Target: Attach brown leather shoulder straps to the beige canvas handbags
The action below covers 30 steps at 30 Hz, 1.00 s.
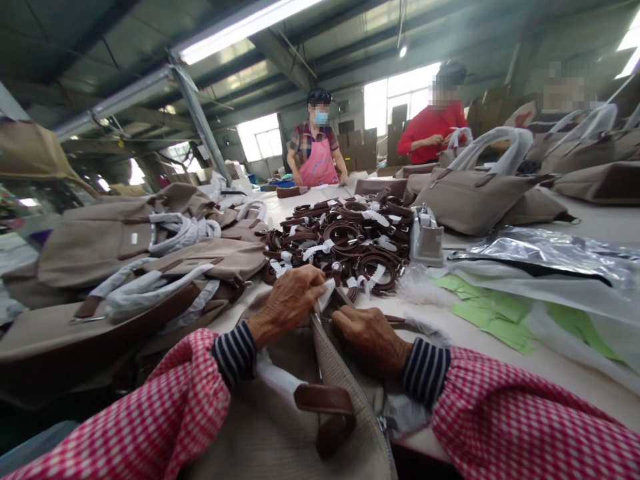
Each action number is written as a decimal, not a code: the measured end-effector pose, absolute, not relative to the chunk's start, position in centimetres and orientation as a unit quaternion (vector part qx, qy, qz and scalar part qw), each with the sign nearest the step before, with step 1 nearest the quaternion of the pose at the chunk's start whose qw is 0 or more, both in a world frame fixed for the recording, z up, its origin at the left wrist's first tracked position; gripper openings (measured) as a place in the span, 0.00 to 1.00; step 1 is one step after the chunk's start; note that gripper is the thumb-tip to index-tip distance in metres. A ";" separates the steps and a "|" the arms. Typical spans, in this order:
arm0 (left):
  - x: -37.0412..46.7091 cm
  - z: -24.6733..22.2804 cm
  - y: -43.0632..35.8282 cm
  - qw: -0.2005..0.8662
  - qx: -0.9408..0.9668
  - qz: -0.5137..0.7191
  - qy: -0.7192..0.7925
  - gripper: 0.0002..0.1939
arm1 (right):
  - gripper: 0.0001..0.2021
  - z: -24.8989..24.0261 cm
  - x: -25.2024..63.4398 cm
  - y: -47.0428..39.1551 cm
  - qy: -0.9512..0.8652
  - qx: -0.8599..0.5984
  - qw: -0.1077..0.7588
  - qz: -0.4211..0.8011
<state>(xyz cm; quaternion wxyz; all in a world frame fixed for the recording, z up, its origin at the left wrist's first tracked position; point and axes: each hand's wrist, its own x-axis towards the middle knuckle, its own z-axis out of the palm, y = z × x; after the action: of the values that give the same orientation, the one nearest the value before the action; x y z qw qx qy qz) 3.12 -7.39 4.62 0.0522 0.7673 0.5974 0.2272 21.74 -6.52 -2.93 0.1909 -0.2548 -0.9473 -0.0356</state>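
Observation:
A taupe handbag [280, 433] with a brown leather handle tab [327, 403] lies close in front of me, its zipper partly parted. My left hand [290, 300] is closed, its fingers pinching the bag's far zipper end beside a small white piece [326, 293]. Just to the right, my right hand [370, 337] is closed on the bag's opening edge, with its fingertips partly hidden. White wrapping covers the handle below my left wrist.
Coiled brown straps [345, 233] are heaped beyond my hands. Stacked bags [105, 240] stand left, more bags [475, 193] at right. Green sheets [493, 310] and clear plastic [555, 250] lie right. Two people [320, 157] work across the table [420, 300].

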 end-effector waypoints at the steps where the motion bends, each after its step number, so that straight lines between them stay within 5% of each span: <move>1: 2.7 4.4 -7.4 0.081 0.753 0.250 0.603 0.05 | 0.05 -3.0 21.6 -6.4 -0.941 -0.271 0.201 -0.022; 12: 2.9 3.6 -7.3 0.079 0.776 0.240 0.577 0.02 | 0.07 -3.8 21.3 -5.7 -0.915 -0.301 0.268 -0.022; 19: 4.3 3.8 -6.2 0.011 0.835 0.133 0.533 0.20 | 0.04 -3.8 21.0 -4.2 -0.903 -0.339 0.263 0.009; 26: 3.2 5.2 -7.1 0.004 0.849 0.040 0.528 0.07 | 0.05 -4.3 20.9 -4.3 -0.912 -0.299 0.282 -0.020; 30: 2.3 6.3 -8.2 0.005 0.847 0.000 0.532 0.19 | 0.09 -4.7 21.2 -4.3 -0.909 -0.235 0.339 -0.065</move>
<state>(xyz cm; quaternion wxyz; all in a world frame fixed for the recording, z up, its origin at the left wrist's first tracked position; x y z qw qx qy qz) 2.26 -8.15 6.26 0.0052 0.8469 0.5317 0.0000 21.18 -4.30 -4.72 0.3389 -0.2348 -0.9087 -0.0654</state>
